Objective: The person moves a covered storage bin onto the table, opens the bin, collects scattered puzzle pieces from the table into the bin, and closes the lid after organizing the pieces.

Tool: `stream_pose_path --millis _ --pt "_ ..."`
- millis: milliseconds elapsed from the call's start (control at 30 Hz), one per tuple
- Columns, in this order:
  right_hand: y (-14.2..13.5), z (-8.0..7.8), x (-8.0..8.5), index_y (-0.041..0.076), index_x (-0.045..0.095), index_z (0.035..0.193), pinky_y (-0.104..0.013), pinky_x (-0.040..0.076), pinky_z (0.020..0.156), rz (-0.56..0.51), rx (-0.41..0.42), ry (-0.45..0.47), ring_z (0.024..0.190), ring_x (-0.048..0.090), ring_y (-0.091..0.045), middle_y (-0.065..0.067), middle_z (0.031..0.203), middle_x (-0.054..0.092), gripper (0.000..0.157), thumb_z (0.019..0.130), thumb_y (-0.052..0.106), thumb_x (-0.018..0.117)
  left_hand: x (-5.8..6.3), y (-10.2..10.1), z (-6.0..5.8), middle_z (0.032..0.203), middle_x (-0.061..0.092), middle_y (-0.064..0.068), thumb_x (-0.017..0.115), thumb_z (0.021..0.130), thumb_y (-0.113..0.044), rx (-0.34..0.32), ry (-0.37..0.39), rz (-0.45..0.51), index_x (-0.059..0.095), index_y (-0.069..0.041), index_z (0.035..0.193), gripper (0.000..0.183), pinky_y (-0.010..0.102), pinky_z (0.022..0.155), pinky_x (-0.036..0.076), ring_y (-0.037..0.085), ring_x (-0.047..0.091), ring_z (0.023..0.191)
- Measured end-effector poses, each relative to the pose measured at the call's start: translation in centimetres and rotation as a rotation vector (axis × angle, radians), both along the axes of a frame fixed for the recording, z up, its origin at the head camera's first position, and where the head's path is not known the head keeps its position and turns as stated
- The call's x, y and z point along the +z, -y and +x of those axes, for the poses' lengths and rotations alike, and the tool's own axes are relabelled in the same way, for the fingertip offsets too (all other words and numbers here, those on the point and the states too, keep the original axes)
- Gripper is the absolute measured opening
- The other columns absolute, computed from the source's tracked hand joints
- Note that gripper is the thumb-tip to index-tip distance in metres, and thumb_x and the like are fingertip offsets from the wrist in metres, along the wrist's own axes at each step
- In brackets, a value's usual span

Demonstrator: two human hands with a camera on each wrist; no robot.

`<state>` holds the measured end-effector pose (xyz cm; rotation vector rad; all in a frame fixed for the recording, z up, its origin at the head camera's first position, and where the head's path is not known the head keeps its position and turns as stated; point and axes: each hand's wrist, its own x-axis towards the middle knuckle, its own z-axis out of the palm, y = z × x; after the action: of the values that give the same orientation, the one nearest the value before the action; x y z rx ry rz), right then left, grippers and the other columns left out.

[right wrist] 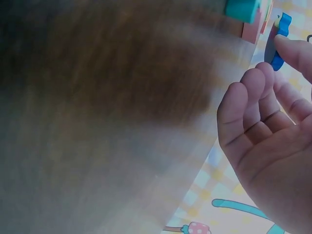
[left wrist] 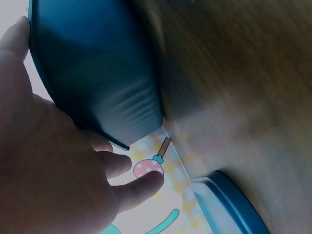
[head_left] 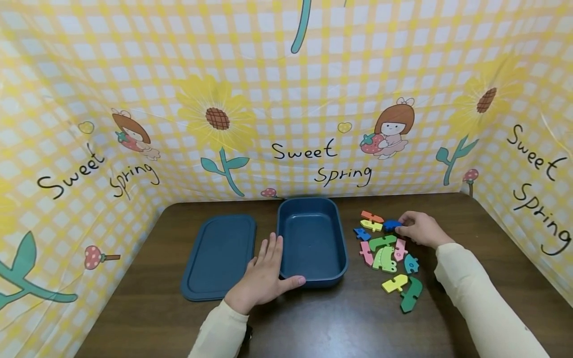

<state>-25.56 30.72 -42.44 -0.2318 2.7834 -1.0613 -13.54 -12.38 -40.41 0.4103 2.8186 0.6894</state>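
Note:
A dark blue rectangular box (head_left: 310, 243) stands open-topped on the table, with nothing inside it. My left hand (head_left: 264, 278) rests along its left rim with the fingers straight and the thumb at the near left corner; the left wrist view shows the hand (left wrist: 53, 161) beside the box's outer wall (left wrist: 97, 73). At the far right, my right hand (head_left: 421, 228) pinches a blue puzzle piece (head_left: 391, 225) between thumb and fingers. In the right wrist view this piece (right wrist: 278, 44) stands on edge at the fingertips.
Left of the box lies its flat blue lid (head_left: 219, 256). Several colourful puzzle pieces lie to the box's right, among them a light green crocodile-head piece (head_left: 384, 259), a dark green piece (head_left: 411, 294) and a yellow one (head_left: 395, 283). A patterned cloth (head_left: 250, 164) encloses the brown table (head_left: 147, 298).

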Motion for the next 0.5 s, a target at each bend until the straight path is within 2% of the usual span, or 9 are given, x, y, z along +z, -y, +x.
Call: stream_pose_path --millis 267,500 --pt "0.5 0.1 0.9 0.000 0.061 0.118 -0.037 0.052 0.062 -0.008 0.016 -0.008 0.070 0.060 -0.023 -0.015 0.098 0.063 0.034 0.097 0.025 0.068 0.0 0.0 0.1 0.167 -0.008 0.014 0.060 0.091 -0.068 -0.001 -0.010 0.000 0.004 -0.004 0.162 0.110 0.069 0.112 0.015 0.035 -0.007 0.152" --pt "1.9 0.0 1.9 0.004 0.064 0.114 -0.039 0.047 0.069 0.019 0.031 -0.067 0.083 0.056 -0.027 -0.013 0.101 0.064 0.029 0.096 0.027 0.070 0.0 0.0 0.1 0.167 -0.006 0.015 0.060 0.091 -0.067 -0.004 -0.014 0.007 0.004 -0.004 0.162 0.110 0.069 0.111 0.015 0.035 -0.007 0.152"
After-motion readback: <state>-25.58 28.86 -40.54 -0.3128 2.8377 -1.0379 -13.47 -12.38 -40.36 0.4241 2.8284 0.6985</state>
